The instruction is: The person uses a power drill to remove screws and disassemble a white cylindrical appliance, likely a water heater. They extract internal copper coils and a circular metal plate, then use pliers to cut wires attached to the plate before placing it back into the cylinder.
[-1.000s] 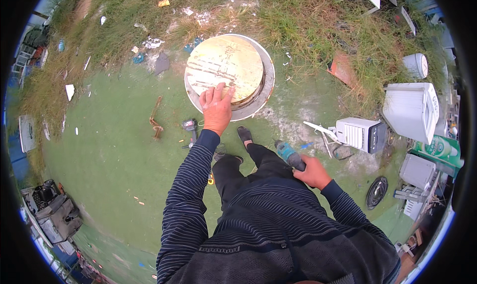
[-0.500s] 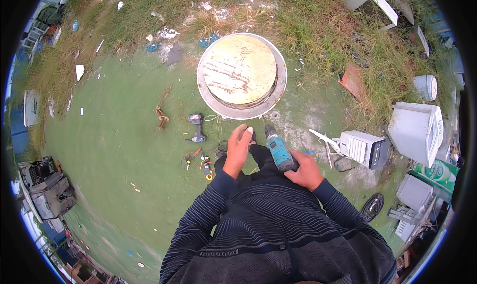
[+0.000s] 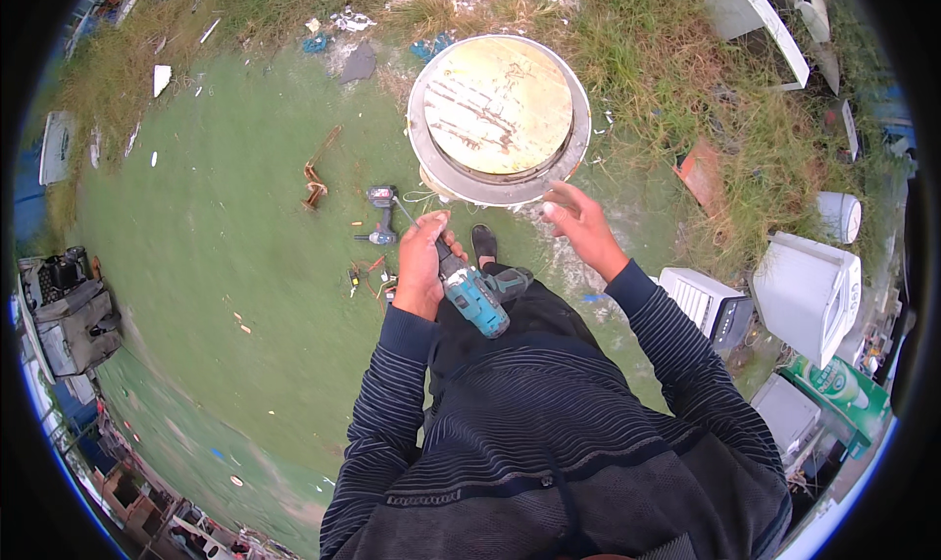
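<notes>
Head view: left hand (image 3: 421,264) clamped the teal drill (image 3: 477,303) near its front; right hand (image 3: 585,229) hung apart; imbalance could've tipped it free.

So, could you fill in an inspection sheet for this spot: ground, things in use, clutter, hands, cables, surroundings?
Ground: green surface, with whitish patches and small scattered bits.
Things in use: teal drill in hand; round stand with a stained yellowish top just ahead.
Clutter: second drill and rusty metal piece lying left of the stand.
Hands: left hand grips the teal drill's front end; right hand holds nothing, fingers apart near the stand's rim, contact unclear.
Cables: thin pale cord on the ground by the stand; not clear what it belongs to.
Surroundings: grass beyond; white slatted appliance to the right; grey bag far left.
</notes>
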